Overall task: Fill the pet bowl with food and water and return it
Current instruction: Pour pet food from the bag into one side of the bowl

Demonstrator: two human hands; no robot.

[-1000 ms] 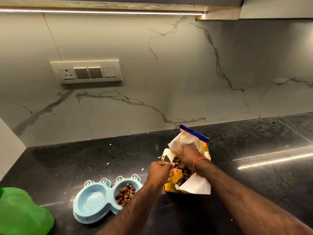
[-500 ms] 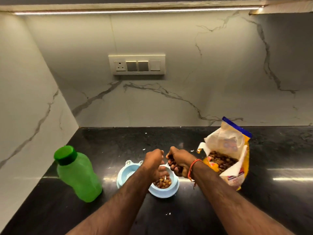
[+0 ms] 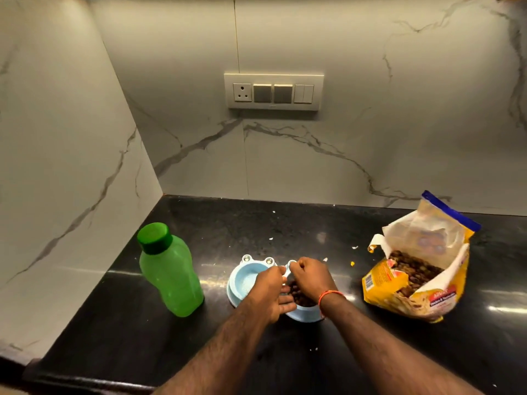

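Note:
A light blue double pet bowl point(image 3: 247, 280) sits on the black counter. Its left compartment looks empty, and brown kibble point(image 3: 302, 300) lies in the right one. My left hand point(image 3: 269, 293) rests across the middle of the bowl with fingers stretched toward the kibble. My right hand point(image 3: 311, 277) hovers over the right compartment, knuckles up and fingers curled down around kibble. An open yellow pet food bag point(image 3: 419, 273) full of kibble lies to the right. A green water bottle point(image 3: 171, 273) with its cap on stands to the left.
The black counter point(image 3: 216, 229) ends at marble walls behind and on the left. A socket and switch panel point(image 3: 273, 91) is on the back wall. Small crumbs and a yellow scrap point(image 3: 352, 263) lie between bowl and bag.
My right hand came out of the bag with kibble and moved left to the bowl's right compartment. My left hand moved onto the bowl and unclenched. The view swung left, revealing the bottle.

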